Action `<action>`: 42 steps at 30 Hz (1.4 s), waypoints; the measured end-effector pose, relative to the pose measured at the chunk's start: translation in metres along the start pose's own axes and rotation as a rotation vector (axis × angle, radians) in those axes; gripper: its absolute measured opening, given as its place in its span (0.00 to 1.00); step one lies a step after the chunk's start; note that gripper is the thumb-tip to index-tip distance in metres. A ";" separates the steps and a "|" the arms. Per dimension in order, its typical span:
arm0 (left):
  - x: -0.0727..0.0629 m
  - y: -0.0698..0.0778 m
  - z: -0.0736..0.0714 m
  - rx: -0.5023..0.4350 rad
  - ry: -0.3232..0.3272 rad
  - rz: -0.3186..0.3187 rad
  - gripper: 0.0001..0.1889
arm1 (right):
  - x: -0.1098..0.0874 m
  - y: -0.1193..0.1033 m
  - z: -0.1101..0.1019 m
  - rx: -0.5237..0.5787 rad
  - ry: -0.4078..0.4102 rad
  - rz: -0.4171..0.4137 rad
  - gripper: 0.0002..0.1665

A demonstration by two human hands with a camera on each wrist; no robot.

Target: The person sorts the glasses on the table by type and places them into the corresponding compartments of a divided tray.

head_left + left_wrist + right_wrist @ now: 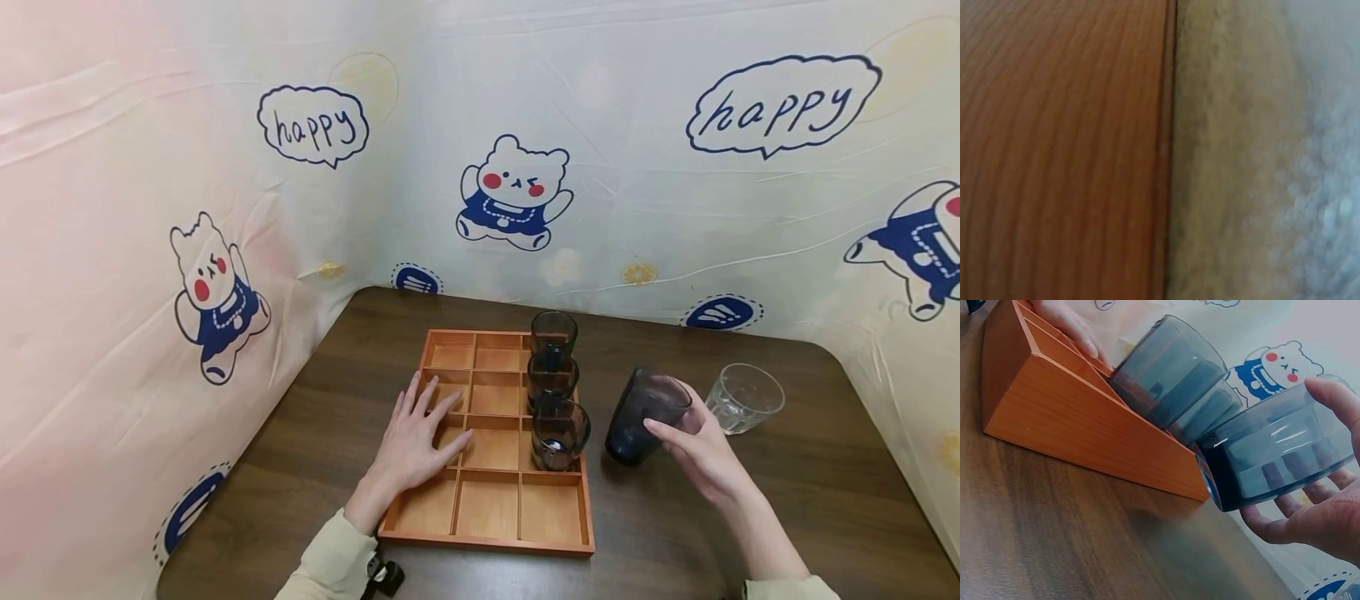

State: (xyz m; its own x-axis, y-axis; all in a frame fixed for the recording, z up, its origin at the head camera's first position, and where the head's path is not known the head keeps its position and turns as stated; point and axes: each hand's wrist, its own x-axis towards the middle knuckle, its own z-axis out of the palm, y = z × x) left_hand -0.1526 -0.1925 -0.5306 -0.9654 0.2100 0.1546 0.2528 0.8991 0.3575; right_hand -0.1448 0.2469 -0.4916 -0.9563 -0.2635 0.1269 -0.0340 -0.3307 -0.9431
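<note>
My right hand [708, 454] holds a dark tinted glass tumbler [636, 421] to the right of the wooden tray [487, 504]. The tumbler leans, its mouth toward the palm; in the right wrist view, thumb and fingers wrap its sides and its base is above the table. Three similar dark glasses, a near one [558, 446], a middle one [542, 385] and a far one [554, 327], stand in a row along the tray's right column. My left hand [411, 442] rests with spread fingers over the tray's left side. Wood grain [1066, 150] fills much of the left wrist view.
A clear glass [750, 396] stands on the brown table [675, 533], just beyond my right hand. Low dividers split the tray into compartments. A printed cloth [637, 200] hangs behind and beside the table. A black strapped device [386, 577] sits at my left wrist.
</note>
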 end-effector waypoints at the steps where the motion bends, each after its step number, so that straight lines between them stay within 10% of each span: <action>1: 0.000 0.000 0.000 0.000 -0.001 -0.001 0.39 | -0.001 0.001 0.000 -0.003 0.002 0.001 0.37; 42: 0.000 -0.001 0.000 0.000 -0.013 -0.005 0.39 | -0.035 0.008 0.032 -0.034 -0.144 -0.050 0.40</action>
State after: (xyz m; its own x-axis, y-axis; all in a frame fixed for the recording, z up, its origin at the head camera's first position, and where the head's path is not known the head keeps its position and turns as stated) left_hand -0.1526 -0.1931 -0.5308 -0.9675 0.2104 0.1403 0.2477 0.9001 0.3584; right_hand -0.1027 0.2247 -0.4941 -0.9019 -0.3751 0.2143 -0.0928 -0.3163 -0.9441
